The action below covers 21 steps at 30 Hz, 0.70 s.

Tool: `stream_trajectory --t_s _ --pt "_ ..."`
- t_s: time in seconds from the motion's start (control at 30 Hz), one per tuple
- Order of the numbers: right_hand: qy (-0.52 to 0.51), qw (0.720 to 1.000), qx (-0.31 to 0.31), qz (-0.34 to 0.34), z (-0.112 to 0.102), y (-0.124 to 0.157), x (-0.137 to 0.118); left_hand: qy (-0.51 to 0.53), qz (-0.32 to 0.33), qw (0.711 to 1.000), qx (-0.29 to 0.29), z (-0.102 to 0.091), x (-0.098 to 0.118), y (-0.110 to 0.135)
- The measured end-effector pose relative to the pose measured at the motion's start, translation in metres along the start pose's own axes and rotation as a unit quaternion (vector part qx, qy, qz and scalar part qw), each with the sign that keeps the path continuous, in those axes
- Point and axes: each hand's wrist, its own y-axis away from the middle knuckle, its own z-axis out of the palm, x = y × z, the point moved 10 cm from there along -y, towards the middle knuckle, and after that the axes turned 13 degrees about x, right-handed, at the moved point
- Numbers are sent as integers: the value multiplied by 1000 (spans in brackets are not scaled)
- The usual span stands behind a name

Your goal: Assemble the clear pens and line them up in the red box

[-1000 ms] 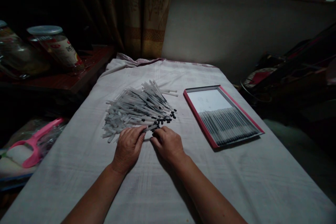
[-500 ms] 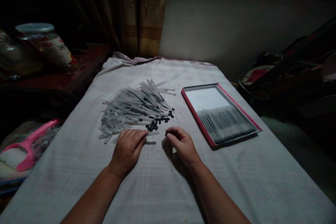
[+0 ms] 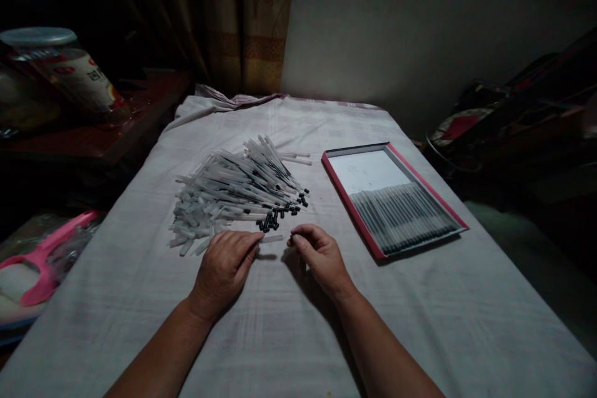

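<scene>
My left hand (image 3: pixel 226 261) is closed on a translucent pen barrel (image 3: pixel 272 239), whose bare end points right. Across a small gap, my right hand (image 3: pixel 324 261) pinches a small black pen plug (image 3: pixel 292 236) between thumb and fingertips. Loose black plugs (image 3: pixel 267 222) lie just beyond my hands. Behind them spreads a heap of pen barrels and dark-tipped refills (image 3: pixel 233 177), with clear pen caps (image 3: pixel 193 211) piled at its left. To the right, a shallow red-edged box (image 3: pixel 347 205) holds a row of pens (image 3: pixel 403 217) side by side.
A pale checked cloth (image 3: pixel 280 336) covers the table. On a dark red side table (image 3: pixel 116 130) at the left stands a lidded jar (image 3: pixel 74 74). A pink handled object (image 3: pixel 44 261) sits low at the left edge. A curtain (image 3: pixel 261 31) hangs behind.
My right hand has moved slightly left with the black plug, narrowing the gap to the barrel. The whole view has shifted a little.
</scene>
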Motion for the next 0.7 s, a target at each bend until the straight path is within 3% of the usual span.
stream_trajectory --t_s 0.4,0.5,0.7 --pt "45 997 -20 -66 8 8 -8 -3 13 1000 -5 2 3 1" --pt "89 987 -14 -132 6 10 -17 -2 16 1000 -8 3 4 1" --pt "189 942 -17 -277 7 17 -31 3 19 1000 -17 5 4 2"
